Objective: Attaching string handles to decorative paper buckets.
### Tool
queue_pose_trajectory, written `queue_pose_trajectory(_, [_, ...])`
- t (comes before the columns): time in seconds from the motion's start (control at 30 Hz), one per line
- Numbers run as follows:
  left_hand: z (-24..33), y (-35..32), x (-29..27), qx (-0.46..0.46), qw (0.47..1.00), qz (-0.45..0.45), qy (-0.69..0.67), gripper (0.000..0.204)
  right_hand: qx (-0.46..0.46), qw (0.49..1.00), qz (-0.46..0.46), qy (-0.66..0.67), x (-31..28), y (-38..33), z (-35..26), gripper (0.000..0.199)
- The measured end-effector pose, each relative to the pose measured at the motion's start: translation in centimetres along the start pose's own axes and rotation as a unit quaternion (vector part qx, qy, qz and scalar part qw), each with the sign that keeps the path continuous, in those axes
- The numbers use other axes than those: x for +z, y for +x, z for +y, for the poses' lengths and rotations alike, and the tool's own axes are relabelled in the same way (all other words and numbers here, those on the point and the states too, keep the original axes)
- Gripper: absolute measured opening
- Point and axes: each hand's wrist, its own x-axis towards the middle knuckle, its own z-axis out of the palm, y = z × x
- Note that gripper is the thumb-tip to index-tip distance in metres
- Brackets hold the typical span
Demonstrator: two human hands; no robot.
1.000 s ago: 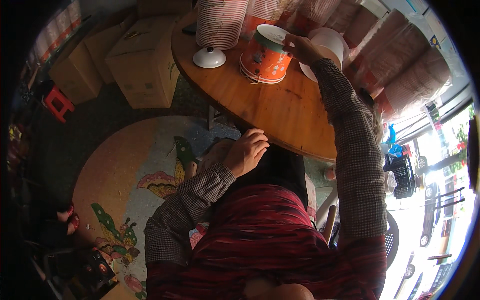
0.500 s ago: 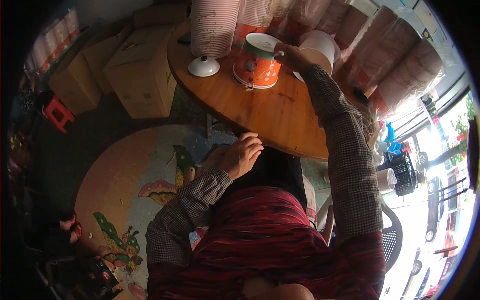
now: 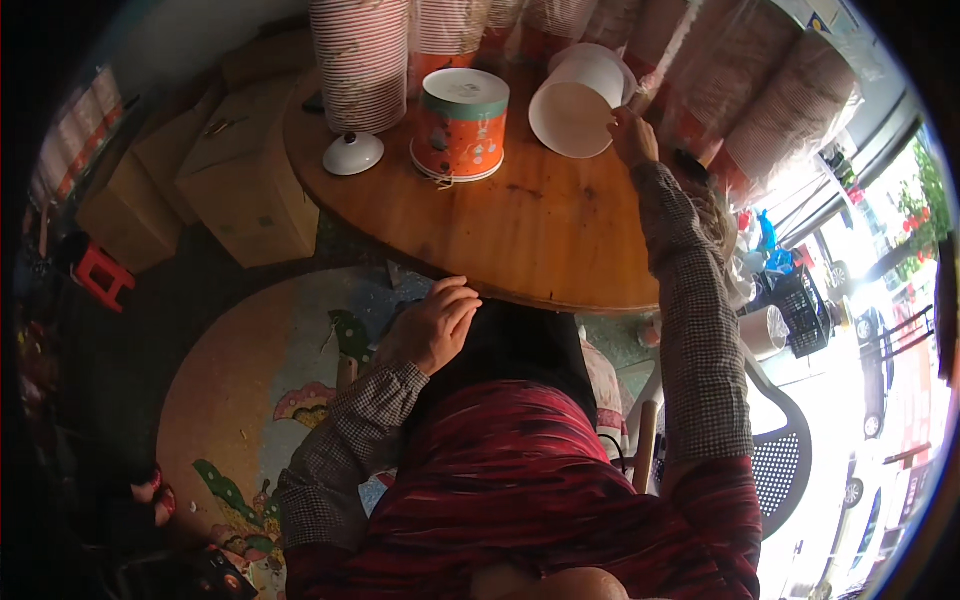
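My left hand (image 3: 440, 322) rests at the near edge of the round wooden table (image 3: 520, 235), fingers loosely bent and holding nothing. At the far right of the table, my right hand (image 3: 636, 138) has its fingers closed on the rim of a white paper tub (image 3: 572, 118), which lies on its side with its mouth toward me. To the left of that tub stands an orange paper tub (image 3: 460, 138) with a green band, upside down, its white base on top. A white domed lid with a dark knob (image 3: 353, 154) lies left of it.
A tall stack of paper tubs (image 3: 360, 65) stands at the back left; several plastic-wrapped stacks (image 3: 785, 115) line the back and right. Cardboard boxes (image 3: 250, 170) and a red stool (image 3: 102, 278) are on the floor at left. A grey chair (image 3: 780, 470) is at right.
My right hand has left the orange tub and moved right to the white tub's rim. The whole view has shifted a little. My left hand stays at the table edge.
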Motion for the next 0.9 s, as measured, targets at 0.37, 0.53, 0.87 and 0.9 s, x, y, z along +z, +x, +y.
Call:
queue_pose_trajectory(0.37, [0.5,0.1,0.0,-0.02,0.995,-0.049,0.08,0.015,-0.128,0.961,0.051,-0.241,2.3,5.1,-3.9,0.015])
queue_pose_trajectory(0.53, [0.1,0.1,-0.3,-0.005,0.993,-0.067,0.093,0.018,-0.177,0.95,0.051,-0.253,2.3,6.3,-2.3,0.015])
queue_pose_trajectory(0.87, [-0.4,-0.4,0.9,-0.012,0.991,-0.066,0.115,0.02,-0.188,0.956,0.069,-0.214,1.0,5.5,1.8,0.014])
queue_pose_trajectory(0.9, [-0.3,-0.3,1.0,-0.013,0.991,-0.064,0.118,0.02,-0.19,0.956,0.063,-0.214,0.9,5.5,2.1,0.013])
